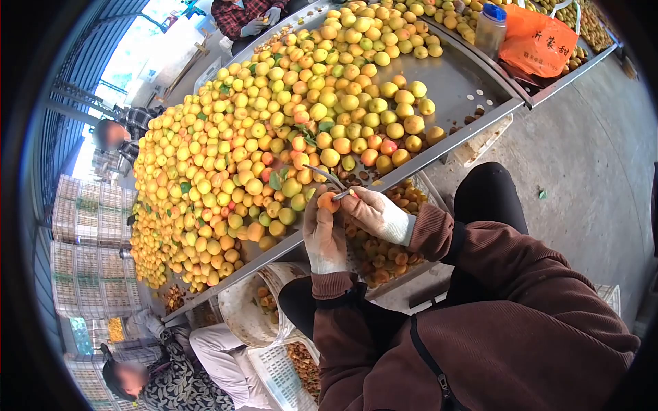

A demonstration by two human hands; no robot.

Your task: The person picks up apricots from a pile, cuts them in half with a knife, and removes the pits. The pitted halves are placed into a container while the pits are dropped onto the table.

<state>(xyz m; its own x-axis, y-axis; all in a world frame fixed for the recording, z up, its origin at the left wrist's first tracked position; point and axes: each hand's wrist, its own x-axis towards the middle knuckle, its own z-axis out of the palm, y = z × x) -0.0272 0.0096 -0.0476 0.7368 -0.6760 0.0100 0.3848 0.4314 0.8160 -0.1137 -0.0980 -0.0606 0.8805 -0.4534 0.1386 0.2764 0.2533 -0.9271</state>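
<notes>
My left hand [323,241], in a stained whitish glove, is closed around an orange apricot [327,201]. My right hand [377,214], gloved the same way, grips a slim metal tool [325,176]; one slender arm points up and left, and a shorter tip meets the apricot. Its grip end is hidden in my palm. Both hands meet just above the near edge of a metal sorting table [449,85] heaped with yellow and orange apricots [233,151]. Directly under them, a crate of split apricots [384,257] shows below the edge.
A white bucket [240,312] and a crate [274,373] stand below the table at left. An orange bag [538,42] and a blue-lidded bottle [491,31] sit at the upper right. Other people work around the table, one [181,373] close at lower left. Stacked crates [92,274] line the left.
</notes>
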